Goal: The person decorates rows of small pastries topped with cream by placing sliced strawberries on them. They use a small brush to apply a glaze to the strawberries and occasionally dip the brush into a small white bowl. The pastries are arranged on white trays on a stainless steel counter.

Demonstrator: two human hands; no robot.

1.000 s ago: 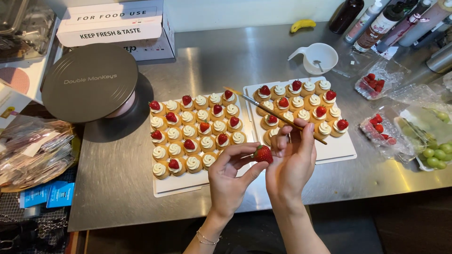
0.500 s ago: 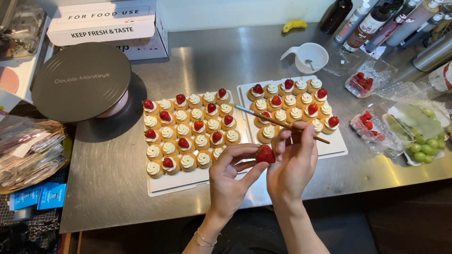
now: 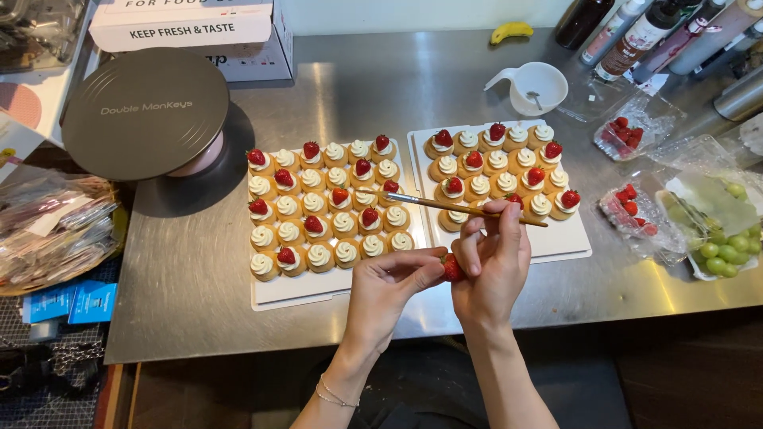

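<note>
A strawberry [image 3: 452,268] is being pinched by the left hand [image 3: 389,287] and right hand [image 3: 491,266], which is also gripping a brush [image 3: 453,206], over the table's front edge [image 3: 397,338], just beside the trays [image 3: 318,287].

pastry/bakery kitchen: stainless worktop [image 3: 199,318], cake turntable [image 3: 145,111] left of two white boards [image 3: 568,238] of cream tartlets [image 3: 318,256], squeeze bottles [image 3: 636,36] and fruit tubs [image 3: 636,131] right of them

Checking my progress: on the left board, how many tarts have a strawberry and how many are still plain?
Strawberry-topped tarts: 11
Plain cream tarts: 19
Total on the left board: 30
</note>
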